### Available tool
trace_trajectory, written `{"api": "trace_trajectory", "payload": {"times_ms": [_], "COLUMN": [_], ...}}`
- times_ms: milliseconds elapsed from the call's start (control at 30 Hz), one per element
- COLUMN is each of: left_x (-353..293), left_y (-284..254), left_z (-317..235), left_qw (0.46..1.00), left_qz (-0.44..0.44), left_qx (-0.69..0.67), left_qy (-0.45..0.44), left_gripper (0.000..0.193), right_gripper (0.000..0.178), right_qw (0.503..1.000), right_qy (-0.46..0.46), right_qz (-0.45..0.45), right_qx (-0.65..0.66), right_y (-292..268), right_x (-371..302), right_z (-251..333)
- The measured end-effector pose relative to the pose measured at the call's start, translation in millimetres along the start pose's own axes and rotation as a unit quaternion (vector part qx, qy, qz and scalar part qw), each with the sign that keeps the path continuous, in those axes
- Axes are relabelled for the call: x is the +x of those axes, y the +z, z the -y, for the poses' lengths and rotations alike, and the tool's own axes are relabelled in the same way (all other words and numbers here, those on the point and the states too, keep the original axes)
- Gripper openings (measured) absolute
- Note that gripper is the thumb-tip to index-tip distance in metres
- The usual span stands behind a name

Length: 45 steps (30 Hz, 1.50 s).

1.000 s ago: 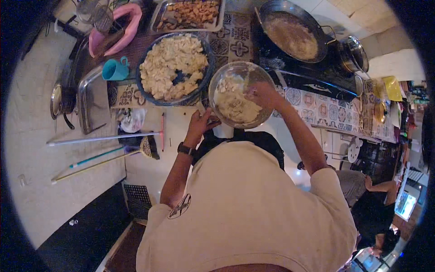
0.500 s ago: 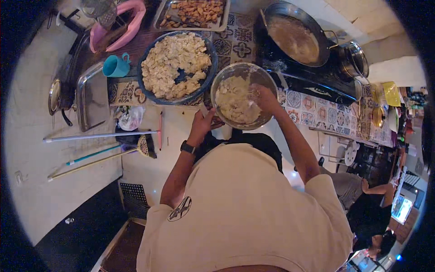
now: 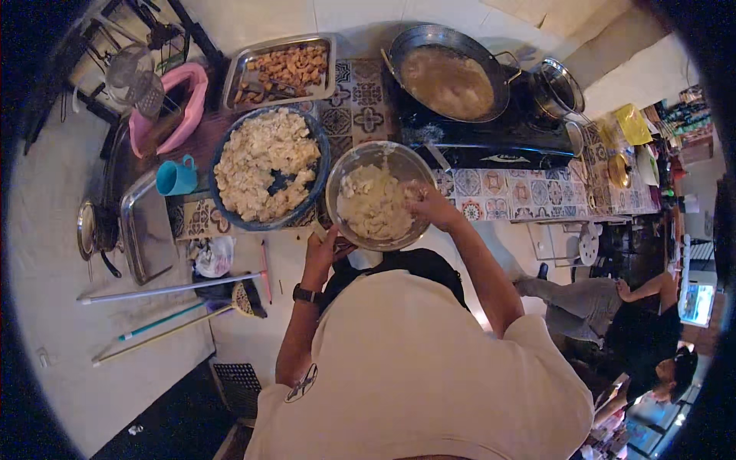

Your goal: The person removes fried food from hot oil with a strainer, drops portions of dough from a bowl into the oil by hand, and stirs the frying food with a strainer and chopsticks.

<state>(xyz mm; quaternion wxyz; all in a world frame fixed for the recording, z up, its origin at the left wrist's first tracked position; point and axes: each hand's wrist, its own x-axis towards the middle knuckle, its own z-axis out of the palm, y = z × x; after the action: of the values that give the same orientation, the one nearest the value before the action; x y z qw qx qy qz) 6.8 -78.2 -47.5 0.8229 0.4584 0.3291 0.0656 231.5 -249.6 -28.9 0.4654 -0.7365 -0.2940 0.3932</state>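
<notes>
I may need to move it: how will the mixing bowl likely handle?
The mixing bowl looks stiff, its rim evenly round. It is probably fairly heavy, given the pale mixture spread inside. Pressed on its near side, it might tip, as it appears to overhang the tiled counter.

One wide fisheye view, from the person's head, looks steeply down at close range over the shirt (image 3: pixel 422 368) and the bench (image 3: pixel 356 119), with straight edges curving toward its rim.
</notes>
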Motion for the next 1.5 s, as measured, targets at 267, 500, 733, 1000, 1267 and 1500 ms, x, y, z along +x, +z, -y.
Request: {"api": "trace_trajectory", "payload": {"times_ms": [267,500,733,1000,1267,1500], "left_x": [3,0,0,-1,-1,0], "left_y": [1,4,1,5,7,1], "left_z": [0,-2,7,3,-1,1], "left_qw": [1.000,1.000,0.999,1.000,1.000,1.000], "left_qz": [-0.002,-0.008,-0.013,-0.006,-0.004,0.001], "left_qx": [-0.005,-0.023,-0.032,-0.017,-0.019,-0.017], "left_qy": [-0.020,-0.017,-0.004,-0.011,-0.018,-0.014], "left_gripper": [0.032,0.031,0.032,0.028,0.026,0.026], "right_gripper": [0.038,0.032,0.026,0.031,0.022,0.020], "right_qw": [0.984,0.986,0.991,0.942,0.995,0.942], "right_qy": [-0.013,0.088,0.069,-0.178,-0.053,-0.230], "right_qz": [-0.045,-0.008,-0.022,-0.099,-0.038,-0.163], "right_qx": [-0.174,0.140,0.111,-0.265,-0.078,-0.182], "right_y": [-9,0,0,-11,-20,-100], "right_x": [16,16,26,38,19,44], "right_z": [-26,8,-9,-23,44,120]}}
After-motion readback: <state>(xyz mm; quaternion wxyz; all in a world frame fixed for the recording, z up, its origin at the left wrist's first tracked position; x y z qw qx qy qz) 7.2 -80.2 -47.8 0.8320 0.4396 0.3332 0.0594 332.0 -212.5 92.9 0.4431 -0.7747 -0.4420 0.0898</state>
